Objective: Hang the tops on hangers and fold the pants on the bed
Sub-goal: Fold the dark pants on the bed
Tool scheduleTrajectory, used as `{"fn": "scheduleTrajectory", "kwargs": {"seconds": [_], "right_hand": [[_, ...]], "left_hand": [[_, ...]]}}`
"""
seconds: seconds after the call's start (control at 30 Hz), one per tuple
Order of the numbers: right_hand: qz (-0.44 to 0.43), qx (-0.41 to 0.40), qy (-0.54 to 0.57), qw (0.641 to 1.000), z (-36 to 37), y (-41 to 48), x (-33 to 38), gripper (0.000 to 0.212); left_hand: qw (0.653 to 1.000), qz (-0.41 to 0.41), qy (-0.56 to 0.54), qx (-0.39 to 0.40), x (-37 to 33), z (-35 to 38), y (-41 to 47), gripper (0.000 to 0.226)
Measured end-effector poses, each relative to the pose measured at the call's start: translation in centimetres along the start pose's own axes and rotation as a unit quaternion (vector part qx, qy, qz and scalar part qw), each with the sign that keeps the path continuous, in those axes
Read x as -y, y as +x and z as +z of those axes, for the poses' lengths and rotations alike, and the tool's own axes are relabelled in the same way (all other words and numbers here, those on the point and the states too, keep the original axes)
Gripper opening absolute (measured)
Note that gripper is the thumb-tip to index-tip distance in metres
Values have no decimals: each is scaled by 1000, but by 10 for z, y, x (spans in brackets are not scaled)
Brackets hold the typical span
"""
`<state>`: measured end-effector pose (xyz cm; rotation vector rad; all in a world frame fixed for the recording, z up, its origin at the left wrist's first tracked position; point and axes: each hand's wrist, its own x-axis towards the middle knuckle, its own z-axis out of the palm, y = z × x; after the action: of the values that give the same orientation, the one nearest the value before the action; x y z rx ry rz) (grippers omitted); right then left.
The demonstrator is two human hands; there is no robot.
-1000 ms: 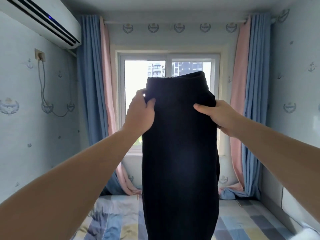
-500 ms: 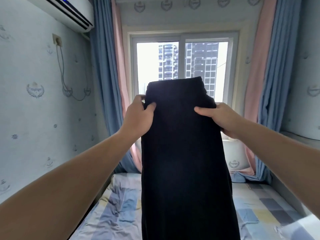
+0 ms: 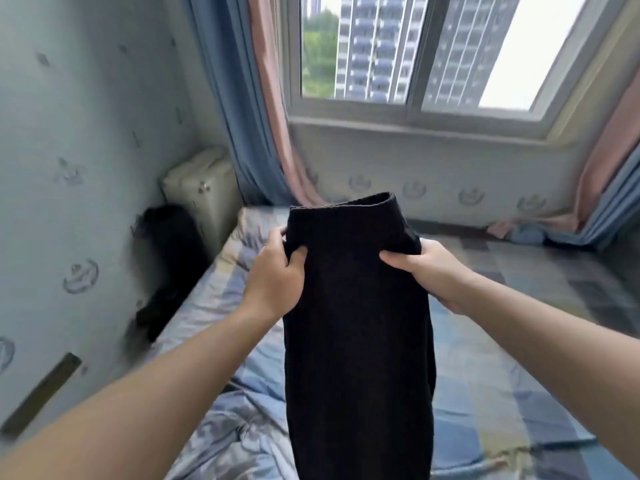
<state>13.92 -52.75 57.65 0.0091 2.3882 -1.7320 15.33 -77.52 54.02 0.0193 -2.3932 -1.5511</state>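
At the bottom centre of the frame the black pants (image 3: 356, 341) hang down over the bed (image 3: 519, 358), whose cover (image 3: 225, 427) lies rumpled at lower left. Higher, at mid-frame, the left hand (image 3: 277, 275) and right hand (image 3: 429, 271) each grip a side edge just below the waistband, thumbs in front. Laid down from here, the loose legs could bunch or twist on those wrinkles, or one edge could slip and skew the fold. Farther off, a dark heap (image 3: 162, 258) lies against the left wall, with a pale cushion (image 3: 201, 188) behind it, then the curtains (image 3: 225, 98) and the window (image 3: 398, 46).
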Motion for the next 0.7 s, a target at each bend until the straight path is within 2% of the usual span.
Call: {"fn": "scheduleTrajectory", "kwargs": {"seconds": [0.17,0.4,0.47,0.57,0.7], "right_hand": [[84,4,-11,996,74,135,-124,19],[94,-59,-49,993,145,306,-258,34],[93,-91,-75,989,156,345,-285,32],[116,-133,-128,976,167,376,-328,36],[178,-77,-192,962,183,346,-392,60]], "left_hand": [[995,-57,73,24,166,53,69,28],[987,-129,93,36,356,126,175,20],[980,-165,95,54,395,146,198,30],[960,-222,143,92,447,171,204,60],[936,-205,236,164,493,190,138,68]]}}
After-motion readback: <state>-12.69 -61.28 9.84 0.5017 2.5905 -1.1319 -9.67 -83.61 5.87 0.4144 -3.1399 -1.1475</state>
